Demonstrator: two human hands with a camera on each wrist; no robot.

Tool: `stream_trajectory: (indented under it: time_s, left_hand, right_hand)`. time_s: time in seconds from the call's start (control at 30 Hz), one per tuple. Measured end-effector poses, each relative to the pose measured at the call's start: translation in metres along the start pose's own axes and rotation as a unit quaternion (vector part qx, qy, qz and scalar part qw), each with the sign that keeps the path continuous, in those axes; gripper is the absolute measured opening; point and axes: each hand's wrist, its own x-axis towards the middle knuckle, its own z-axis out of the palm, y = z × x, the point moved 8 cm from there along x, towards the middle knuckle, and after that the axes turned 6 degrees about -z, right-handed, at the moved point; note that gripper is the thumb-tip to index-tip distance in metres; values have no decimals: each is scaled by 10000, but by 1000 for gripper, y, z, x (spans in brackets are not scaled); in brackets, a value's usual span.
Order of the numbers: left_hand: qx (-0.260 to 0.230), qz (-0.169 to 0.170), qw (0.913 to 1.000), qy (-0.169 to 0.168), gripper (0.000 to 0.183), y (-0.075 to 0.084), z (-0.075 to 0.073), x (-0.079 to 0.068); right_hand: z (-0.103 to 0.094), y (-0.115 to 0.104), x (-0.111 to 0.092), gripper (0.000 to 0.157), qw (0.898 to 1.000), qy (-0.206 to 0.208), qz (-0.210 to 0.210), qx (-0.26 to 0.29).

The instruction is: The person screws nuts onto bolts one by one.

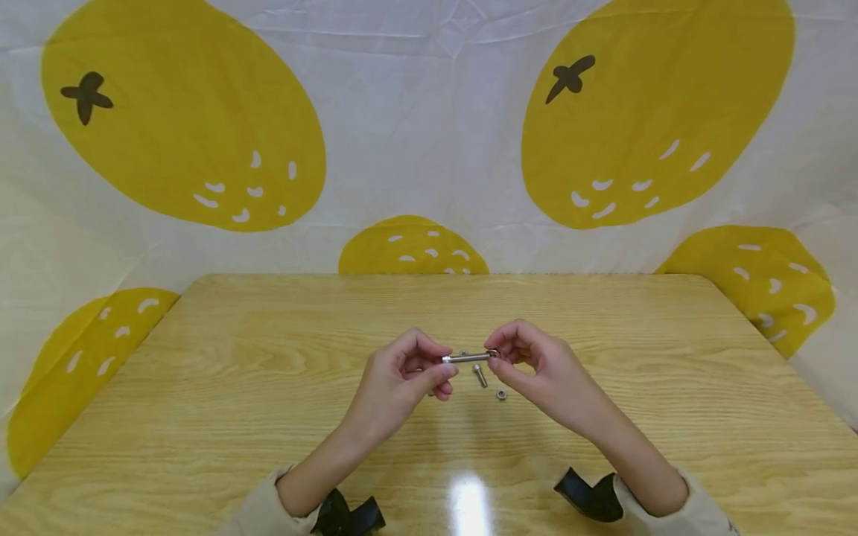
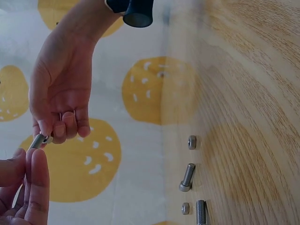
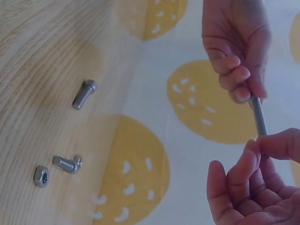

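Thumb set against bent fingers, the left hand (image 1: 395, 372) grasped one end of a long bolt (image 1: 469, 358) held crosswise above the wooden table (image 1: 268, 313). The right hand (image 1: 546, 368), its fingers bent too, pinched the other end, where a small nut (image 1: 494, 353) showed at the fingertips; whether it was threaded on could not be told. The fingertips partly hid the bolt's ends. On the table, a short bolt (image 1: 480, 377) lay at a slant, with a loose nut (image 1: 501, 395) near its tip. A further nut (image 2: 185, 208) lay just beyond its head, partly behind the raised bolt in the head view. Another threaded bolt (image 3: 84, 94) lay farther left; the left hand covered nearly all of it from the head, but both wrist views showed it. Behind the table hung a white cloth (image 1: 422, 149) with large yellow shapes.
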Motion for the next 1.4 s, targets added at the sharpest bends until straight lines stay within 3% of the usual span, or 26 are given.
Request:
stream_trajectory:
  time_s: [0.5, 0.77, 1.4]
  left_hand:
    - [19, -2, 10000, 9, 17, 2, -1, -1]
    - [-62, -73, 10000, 26, 14, 4, -1, -2]
    - [70, 82, 9999, -81, 13, 9, -2, -2]
  right_hand:
    - [4, 4, -2, 21, 9985, -187, 293, 420]
    - [3, 2, -3, 20, 9973, -277, 170, 655]
    - [-8, -10, -4, 16, 9990, -5, -453, 27]
